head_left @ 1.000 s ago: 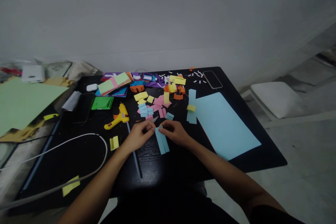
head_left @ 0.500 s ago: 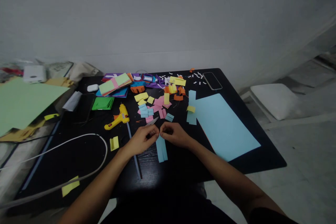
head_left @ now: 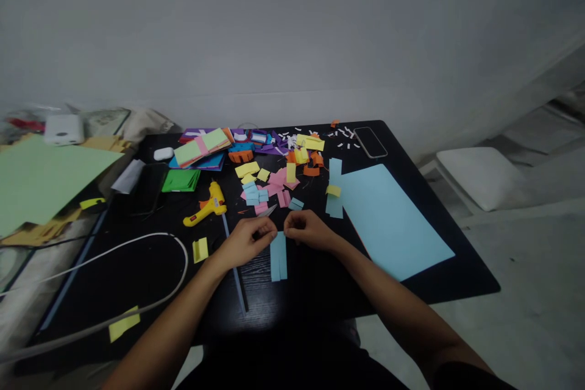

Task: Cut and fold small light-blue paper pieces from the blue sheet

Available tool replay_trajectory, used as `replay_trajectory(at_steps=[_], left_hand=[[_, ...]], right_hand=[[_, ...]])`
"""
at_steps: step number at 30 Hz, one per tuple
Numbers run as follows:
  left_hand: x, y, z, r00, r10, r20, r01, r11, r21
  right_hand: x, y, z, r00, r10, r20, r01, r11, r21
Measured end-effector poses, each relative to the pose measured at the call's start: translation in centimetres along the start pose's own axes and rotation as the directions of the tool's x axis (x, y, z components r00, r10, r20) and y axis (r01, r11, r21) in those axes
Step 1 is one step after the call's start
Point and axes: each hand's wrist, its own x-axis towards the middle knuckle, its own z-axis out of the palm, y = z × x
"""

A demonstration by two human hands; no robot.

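A light blue paper strip (head_left: 278,259) with a lengthwise line hangs or lies between my hands, over the front of the black table. My left hand (head_left: 249,240) pinches its upper left corner between thumb and fingertips. At the upper right corner, my right hand (head_left: 309,230) pinches the same strip. Just beyond the fingers, the pointed metal tip of a pair of scissors (head_left: 269,211) shows; the rest is hidden behind my left hand. Small blue paper pieces (head_left: 253,193) and pink paper pieces (head_left: 277,180) lie past the scissors.
A yellow glue gun (head_left: 209,205) with a grey-blue stick (head_left: 236,283) lies left of my hands. A large blue sheet (head_left: 397,219) is at the right, beside long blue strips (head_left: 335,186). A white cable (head_left: 185,256) loops at the left. A phone (head_left: 370,142) lies back right.
My right hand has shifted slightly right, so the fingertips are farther apart along the strip's top edge. The strip now looks straighter. The camera view has moved slightly.
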Motion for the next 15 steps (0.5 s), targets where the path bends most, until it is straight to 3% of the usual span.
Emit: replay_trajectory(at_steps=[8,15], left_hand=[[-0.09,0.05,-0.47,0.998,-0.046,0.042,0.047,0.999,-0.024],[0.0,-0.49,-0.74,0.989,-0.149,-0.011,0.145,0.976,-0.161]], right_hand=[[-0.11,0.07,0.07,1.0,-0.019,-0.005,0.019,1.0,0.003],[-0.05,0.36,0.11,0.984,-0.173,-0.029,0.176,0.976,0.127]])
